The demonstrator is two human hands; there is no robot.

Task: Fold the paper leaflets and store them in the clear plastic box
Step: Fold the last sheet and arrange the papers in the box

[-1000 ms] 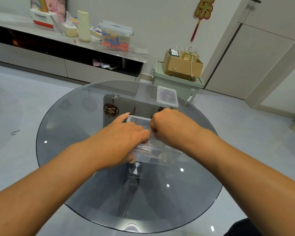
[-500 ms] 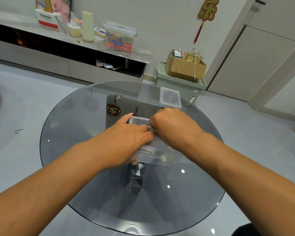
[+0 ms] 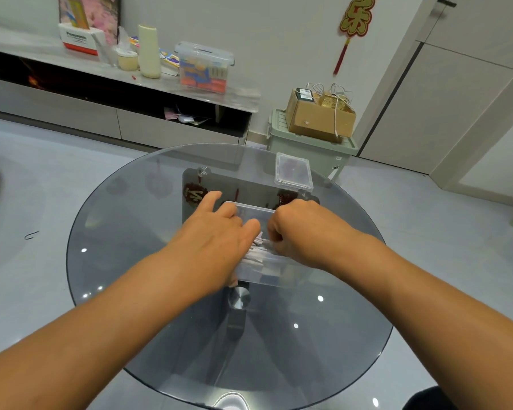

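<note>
Glass table (image 3: 137,291); hands (image 3: 219,241) still over clear box (image 3: 258,210), unchanged.

We see the clear plastic box (image 3: 267,269) standing open near the middle of the round glass table, its far rim and near wall showing, the rest hidden. Inside it a bundle of folded paper leaflets (image 3: 256,253), white with pinkish edges, stands packed on edge toward the box's left side. The box's clear lid (image 3: 293,176) lies flat, apart, farther back and to the right.
</note>
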